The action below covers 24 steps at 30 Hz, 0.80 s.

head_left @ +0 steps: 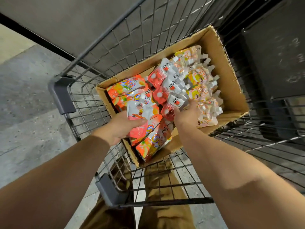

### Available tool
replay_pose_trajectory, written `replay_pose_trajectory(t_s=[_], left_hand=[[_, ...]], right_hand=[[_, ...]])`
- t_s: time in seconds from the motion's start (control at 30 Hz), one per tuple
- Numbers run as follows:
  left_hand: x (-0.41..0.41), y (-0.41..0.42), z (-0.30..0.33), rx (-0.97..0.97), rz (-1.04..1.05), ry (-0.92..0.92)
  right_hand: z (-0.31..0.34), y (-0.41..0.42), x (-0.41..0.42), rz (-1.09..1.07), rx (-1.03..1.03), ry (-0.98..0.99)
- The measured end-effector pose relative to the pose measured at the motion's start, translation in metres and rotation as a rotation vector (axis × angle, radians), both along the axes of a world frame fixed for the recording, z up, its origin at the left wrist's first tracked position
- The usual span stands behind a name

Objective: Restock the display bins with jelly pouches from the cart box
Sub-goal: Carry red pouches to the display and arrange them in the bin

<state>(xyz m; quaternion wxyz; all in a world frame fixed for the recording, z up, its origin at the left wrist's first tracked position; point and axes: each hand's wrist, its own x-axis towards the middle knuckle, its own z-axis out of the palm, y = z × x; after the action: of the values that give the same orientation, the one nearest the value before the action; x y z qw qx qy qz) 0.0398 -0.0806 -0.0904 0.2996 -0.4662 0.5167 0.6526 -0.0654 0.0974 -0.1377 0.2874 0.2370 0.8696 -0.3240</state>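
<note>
Brown cardboard box (227, 83) in wire cart (92, 66), full of glossy spouted jelly pouches (166, 90) | left hand (118, 128) grip clenched round orange-white pouch (140, 111) | right hand (188, 115) grip digs among pouches, closure unclear | soft, light, slippery; best held mid-body.

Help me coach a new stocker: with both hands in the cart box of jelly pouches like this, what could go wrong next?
1. The left hand grips a pouch by one edge; it may slip out.
2. The right hand digs among packed spouted pouches; lifting could drag neighbours out.
3. The cardboard box sits skewed in the wire cart; tugging might shift it.
</note>
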Motion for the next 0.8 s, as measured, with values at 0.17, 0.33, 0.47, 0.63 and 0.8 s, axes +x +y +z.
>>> replay_pose_trajectory(t_s=[0.17,0.33,0.47,0.63,0.8], left_hand=[[0.005,0.002,0.002,0.011,-0.01,0.005],[0.016,0.006,0.008,-0.012,0.046,0.046],[0.025,0.008,0.022,-0.063,0.125,0.079],[0.032,0.01,0.07,-0.066,0.256,0.159],[0.057,-0.006,0.137,-0.075,0.392,0.317]], right_hand=[[0.0,-0.005,-0.004,-0.015,-0.152,-0.012],[0.0,-0.014,-0.004,-0.006,-0.344,-0.276],[0.027,-0.009,-0.004,0.112,-0.36,-0.135],[0.119,-0.004,-0.011,0.229,-0.552,-0.245],[0.193,-0.047,0.025,0.378,-0.75,-0.463]])
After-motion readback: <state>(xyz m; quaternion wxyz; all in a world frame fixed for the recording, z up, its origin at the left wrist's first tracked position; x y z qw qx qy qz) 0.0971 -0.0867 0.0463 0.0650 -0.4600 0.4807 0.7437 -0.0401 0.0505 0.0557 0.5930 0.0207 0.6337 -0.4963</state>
